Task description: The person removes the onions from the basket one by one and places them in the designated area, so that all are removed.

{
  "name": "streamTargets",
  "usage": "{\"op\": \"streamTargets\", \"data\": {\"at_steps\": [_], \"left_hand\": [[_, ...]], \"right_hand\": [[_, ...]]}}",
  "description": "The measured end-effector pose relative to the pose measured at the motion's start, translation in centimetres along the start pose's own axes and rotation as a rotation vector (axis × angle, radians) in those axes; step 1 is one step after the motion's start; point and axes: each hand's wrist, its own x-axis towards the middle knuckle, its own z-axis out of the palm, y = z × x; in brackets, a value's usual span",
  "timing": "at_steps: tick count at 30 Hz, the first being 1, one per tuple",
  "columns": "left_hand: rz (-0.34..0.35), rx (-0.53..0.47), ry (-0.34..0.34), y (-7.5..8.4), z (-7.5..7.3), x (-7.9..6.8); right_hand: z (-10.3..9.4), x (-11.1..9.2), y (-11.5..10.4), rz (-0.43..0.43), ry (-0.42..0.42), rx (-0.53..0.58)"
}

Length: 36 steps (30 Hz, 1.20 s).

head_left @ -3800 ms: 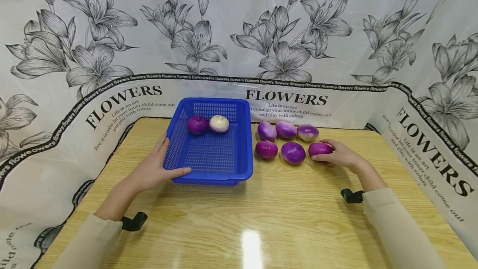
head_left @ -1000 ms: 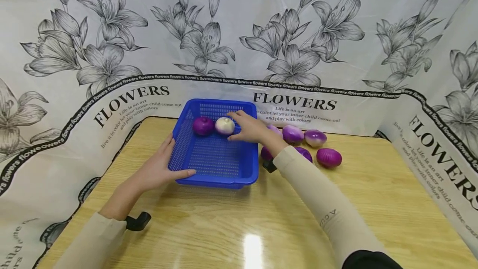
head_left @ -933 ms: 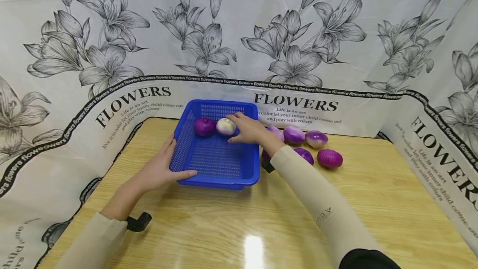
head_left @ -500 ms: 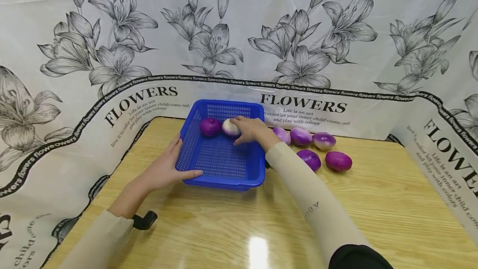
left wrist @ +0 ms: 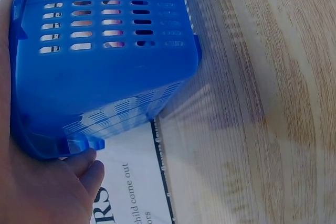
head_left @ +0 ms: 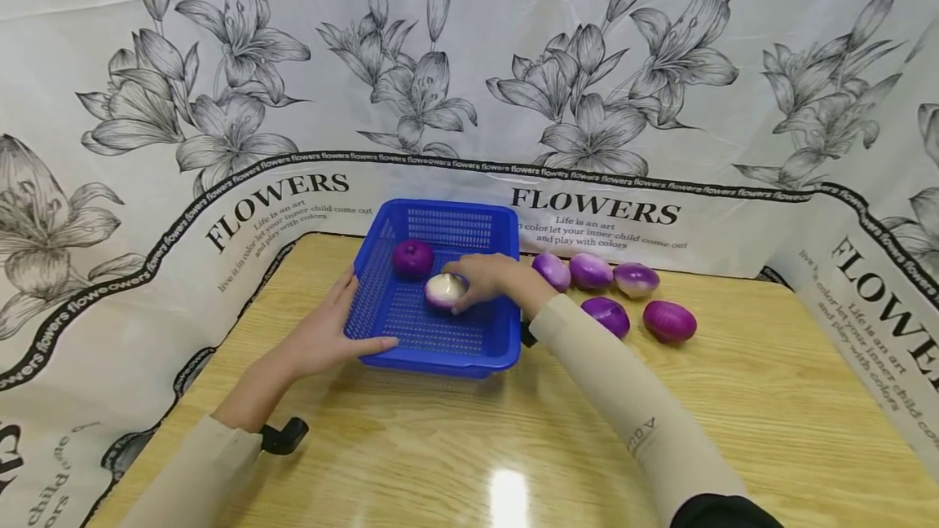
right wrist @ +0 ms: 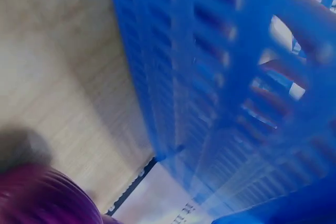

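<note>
A white-and-purple onion point(head_left: 444, 290) is pinched between the thumb and fingers of my right hand point(head_left: 490, 275), inside a blue plastic basket point(head_left: 440, 360). Behind it to the left, a purple onion point(head_left: 412, 259) sits in the basket. My left hand point(head_left: 315, 339) grips the basket's near left corner, with the thumb over the front rim and fingers along the left side. The left wrist view shows fingertips point(left wrist: 86, 167) bent against the basket's lip. Through the slotted wall in the right wrist view, my hand and the onion are only partly visible.
Several purple onions stand right of the basket, among them a deep-purple one point(head_left: 670, 322), a round one point(head_left: 605, 316) and a paler one point(head_left: 636, 280). My right forearm covers part of that group. A flower-printed cloth point(head_left: 587, 137) hangs behind the wooden table point(head_left: 411, 446).
My right hand left a purple onion on the table and reached into the basket. It has pulled the white-and-purple onion toward the basket's middle, away from the purple one. My left hand stays on the basket.
</note>
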Motion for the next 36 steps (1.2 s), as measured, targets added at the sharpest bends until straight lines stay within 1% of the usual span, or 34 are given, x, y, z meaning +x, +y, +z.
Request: {"op": "streamTargets", "data": {"at_steps": [4, 9, 14, 20, 24, 26, 28, 31, 34, 36], "left_hand": [[-0.004, 0.005, -0.004, 0.0, 0.0, -0.3], [0.011, 0.015, 0.005, -0.1, -0.2, -0.4], [0.01, 0.016, 0.003, -0.1, -0.3, -0.2], [-0.002, 0.019, -0.015, -0.1, -0.2, -0.3], [0.002, 0.015, -0.008, -0.1, -0.2, -0.4], [0.002, 0.022, -0.01, -0.1, -0.2, -0.4], [0.001, 0.025, -0.016, 0.0, -0.2, -0.4], [0.002, 0.022, -0.018, 0.2, -0.2, -0.3], [0.007, 0.013, -0.017, 0.4, -0.2, -0.2], [0.006, 0.015, -0.018, 0.5, -0.3, -0.2]], "right_hand": [[0.3, -1.3, -1.5, -0.076, -0.026, 0.028], [0.7, -2.4, -3.0, -0.175, -0.017, 0.071], [0.8, -3.2, -3.5, -0.216, 0.061, 0.128], [0.2, -4.9, -3.0, -0.263, 0.192, 0.312], [-0.5, -6.8, -2.6, -0.275, 0.26, 0.43], [-0.7, -7.9, -2.4, -0.257, 0.278, 0.471], [-0.9, -8.9, -2.1, -0.237, 0.298, 0.49], [-1.2, -10.3, -1.6, -0.208, 0.344, 0.472], [-1.6, -11.6, -1.0, -0.189, 0.409, 0.419], [-1.7, -12.5, -0.6, -0.177, 0.435, 0.4]]}}
